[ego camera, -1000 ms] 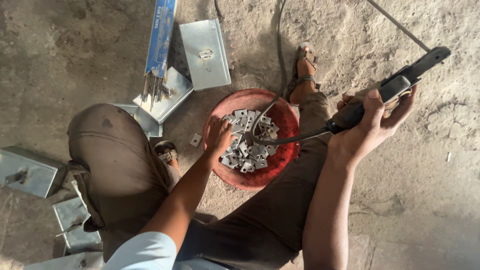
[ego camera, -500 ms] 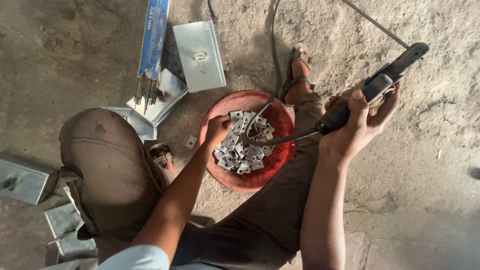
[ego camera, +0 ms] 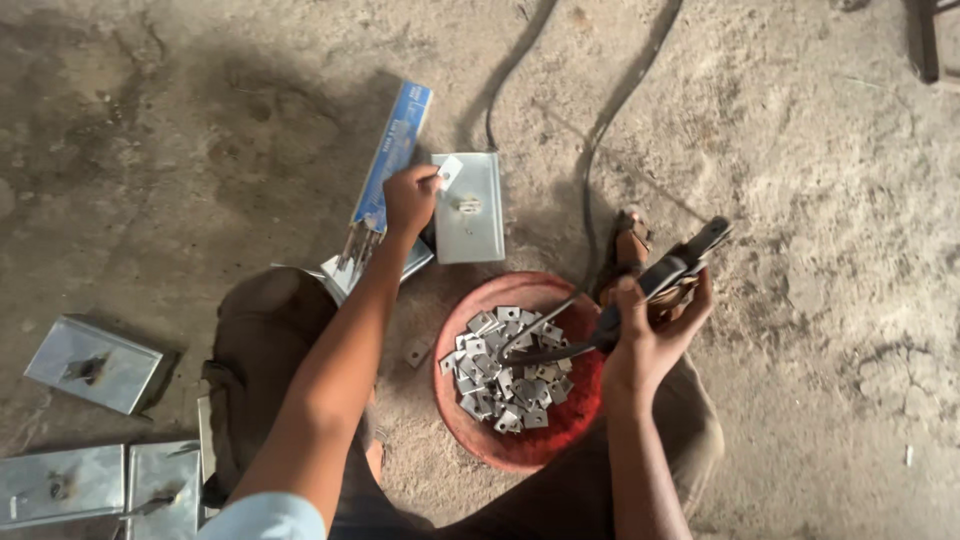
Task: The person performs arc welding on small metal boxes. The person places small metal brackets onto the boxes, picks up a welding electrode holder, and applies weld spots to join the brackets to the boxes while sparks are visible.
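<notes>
Left hand (ego camera: 410, 195) pinched a small plate (ego camera: 450, 171) above the metal box (ego camera: 470, 210); right hand (ego camera: 645, 335) gripped the holder (ego camera: 665, 275) over the red bowl (ego camera: 520, 455). Cables (ego camera: 600, 140) crossed the far floor (ego camera: 820, 200); right side open.

The floor (ego camera: 800, 150) was rough, matt concrete, dusty and pitted. The red bowl (ego camera: 560, 440) looked like dull plastic, holding small plates (ego camera: 500, 375) of pale, faintly shiny metal. The flat box (ego camera: 468, 208) far of it was smooth grey sheet metal, like the boxes (ego camera: 95, 365) at left. The blue packet (ego camera: 393, 155) seemed glossy card. The trousers (ego camera: 270, 330) were matt brown cloth.
</notes>
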